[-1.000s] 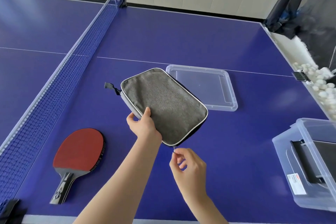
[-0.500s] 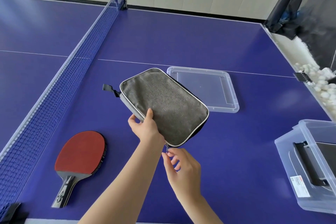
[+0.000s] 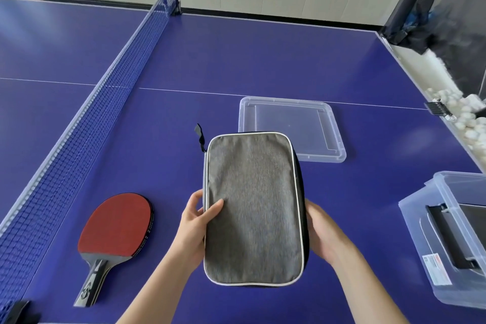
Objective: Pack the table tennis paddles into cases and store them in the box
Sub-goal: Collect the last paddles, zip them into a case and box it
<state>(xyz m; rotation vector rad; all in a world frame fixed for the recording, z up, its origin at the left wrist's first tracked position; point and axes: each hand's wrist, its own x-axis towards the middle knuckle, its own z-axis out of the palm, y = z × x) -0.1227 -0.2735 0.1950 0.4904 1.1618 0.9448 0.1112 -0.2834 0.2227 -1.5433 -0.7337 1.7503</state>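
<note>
Head view. The person holds a grey paddle case (image 3: 252, 208) above the blue table tennis table (image 3: 263, 55), long axis pointing away from the body, grey fabric face up, white piping round the edge.

- Left hand (image 3: 196, 221): grasps the case's left edge near the lower half, thumb lying on the grey face, fingers wrapped round the side.
- Right hand (image 3: 319, 234): grasps the opposite edge; its fingers go behind the case and are hidden.
- A black pull tab (image 3: 200, 137) stands out at the case's far left corner.

A red-faced paddle (image 3: 115, 229) lies flat on the table left of the case, handle toward the person, beside the net (image 3: 79, 139). A clear plastic lid (image 3: 289, 126) lies on the table just beyond the case. A clear storage box (image 3: 415, 223) stands open at the right edge, with a flat black item (image 3: 447, 234) inside. White balls (image 3: 468, 123) are heaped beyond the table's right side.
</note>
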